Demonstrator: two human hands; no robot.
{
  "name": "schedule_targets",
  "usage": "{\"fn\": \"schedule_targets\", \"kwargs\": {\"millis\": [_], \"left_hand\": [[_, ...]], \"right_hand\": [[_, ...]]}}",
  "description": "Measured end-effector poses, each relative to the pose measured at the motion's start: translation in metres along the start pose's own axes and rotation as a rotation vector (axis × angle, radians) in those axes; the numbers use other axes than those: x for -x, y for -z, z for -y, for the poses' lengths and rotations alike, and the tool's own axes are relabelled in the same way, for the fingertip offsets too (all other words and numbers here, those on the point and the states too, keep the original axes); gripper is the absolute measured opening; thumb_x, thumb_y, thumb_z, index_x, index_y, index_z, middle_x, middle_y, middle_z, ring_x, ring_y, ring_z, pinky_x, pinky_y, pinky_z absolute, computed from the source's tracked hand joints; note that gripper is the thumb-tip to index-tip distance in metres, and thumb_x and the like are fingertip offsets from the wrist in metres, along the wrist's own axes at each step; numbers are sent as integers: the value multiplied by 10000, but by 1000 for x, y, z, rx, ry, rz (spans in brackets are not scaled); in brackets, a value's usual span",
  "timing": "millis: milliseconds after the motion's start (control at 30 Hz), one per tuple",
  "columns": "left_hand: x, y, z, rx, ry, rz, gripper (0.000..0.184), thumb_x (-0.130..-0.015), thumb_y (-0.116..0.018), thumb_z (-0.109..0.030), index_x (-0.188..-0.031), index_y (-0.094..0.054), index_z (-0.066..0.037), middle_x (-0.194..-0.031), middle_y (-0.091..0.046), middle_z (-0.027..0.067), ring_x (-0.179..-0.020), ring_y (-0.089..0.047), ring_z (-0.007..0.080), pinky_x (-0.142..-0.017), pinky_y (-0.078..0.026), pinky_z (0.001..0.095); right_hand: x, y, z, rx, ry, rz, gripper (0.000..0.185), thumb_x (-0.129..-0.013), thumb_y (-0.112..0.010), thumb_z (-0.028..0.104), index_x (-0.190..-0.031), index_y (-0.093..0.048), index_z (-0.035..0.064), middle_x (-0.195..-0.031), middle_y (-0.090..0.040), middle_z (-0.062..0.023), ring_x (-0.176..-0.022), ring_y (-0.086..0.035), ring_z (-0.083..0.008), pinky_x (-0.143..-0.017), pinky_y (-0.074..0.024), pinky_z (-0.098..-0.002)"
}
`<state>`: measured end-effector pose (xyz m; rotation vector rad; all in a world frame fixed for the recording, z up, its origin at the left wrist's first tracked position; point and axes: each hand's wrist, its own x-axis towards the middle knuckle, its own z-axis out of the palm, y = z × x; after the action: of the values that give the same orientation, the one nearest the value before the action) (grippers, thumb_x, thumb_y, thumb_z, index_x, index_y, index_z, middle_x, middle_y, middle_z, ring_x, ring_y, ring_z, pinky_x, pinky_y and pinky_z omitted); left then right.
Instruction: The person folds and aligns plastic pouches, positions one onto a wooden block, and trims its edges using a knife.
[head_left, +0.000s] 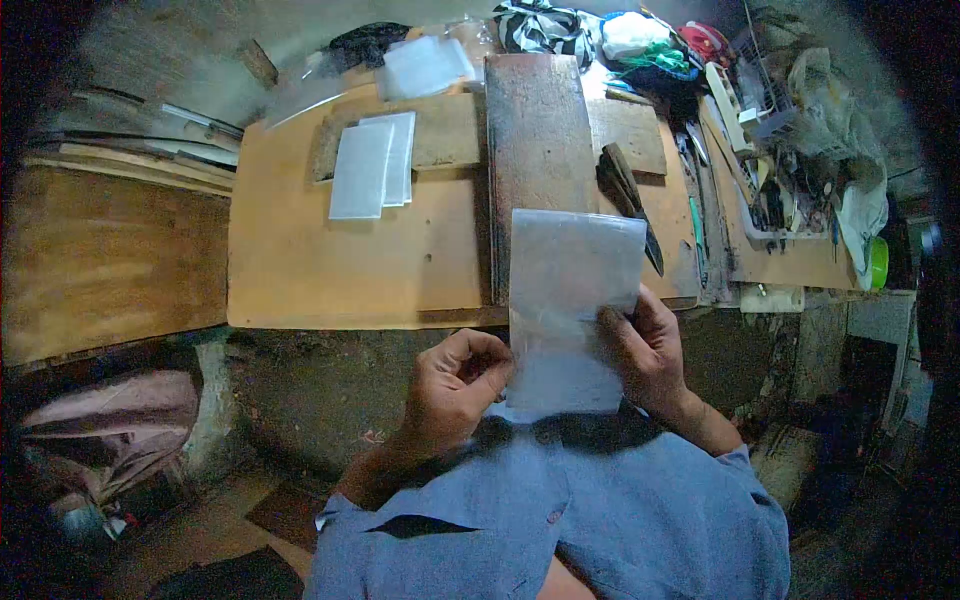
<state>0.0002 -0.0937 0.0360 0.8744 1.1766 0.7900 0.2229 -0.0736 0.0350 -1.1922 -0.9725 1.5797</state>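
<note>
A flat, translucent plastic sheet [570, 280], possibly a bag, is held upright in front of my chest. My right hand [650, 350] grips its right edge, thumb across the near face. At the lower left edge, my left hand [458, 385] is closed in a pinch, thumb and forefinger together on the edge. On the table beyond lie stacked translucent plastic pieces [360, 170], partly on a wooden board [450, 130]. A long dark plank [540, 130] runs away from me behind the sheet. Right of it rests a knife [630, 200] with a dark handle.
More clear plastic [425, 65] lies at the back of the orange-brown table [350, 270]. Bundled bags [640, 45] sit at the far right. A white tray [785, 235] of tools stands on the right, near a green container [879, 262]. Wooden panels [120, 260] border the left.
</note>
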Motion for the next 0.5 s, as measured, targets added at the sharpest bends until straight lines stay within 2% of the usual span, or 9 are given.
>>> {"fn": "schedule_targets", "kwargs": {"millis": [333,500], "left_hand": [[-6,-5,6,-32,-6,-61,102,-853,-638,-86,-887,-582,-8,-719,-582,-13,-613,-500,35,-557,-425,195],[-8,-5,8,-79,-45,-24,128,-874,-619,-112,-920,-562,-8,-736,-560,-22,-642,-476,29,-579,-411,195]], "right_hand": [[0,3,-7,51,64,19,274,-918,-521,84,-1176,-509,-4,-1059,-604,-63,-977,-549,-130,-866,-426,-265],[0,2,-9,8,3,5,276,-916,-510,73,-1181,-505,-3,-1066,-602,-66,-965,-548,-127,-857,-425,-265]]}}
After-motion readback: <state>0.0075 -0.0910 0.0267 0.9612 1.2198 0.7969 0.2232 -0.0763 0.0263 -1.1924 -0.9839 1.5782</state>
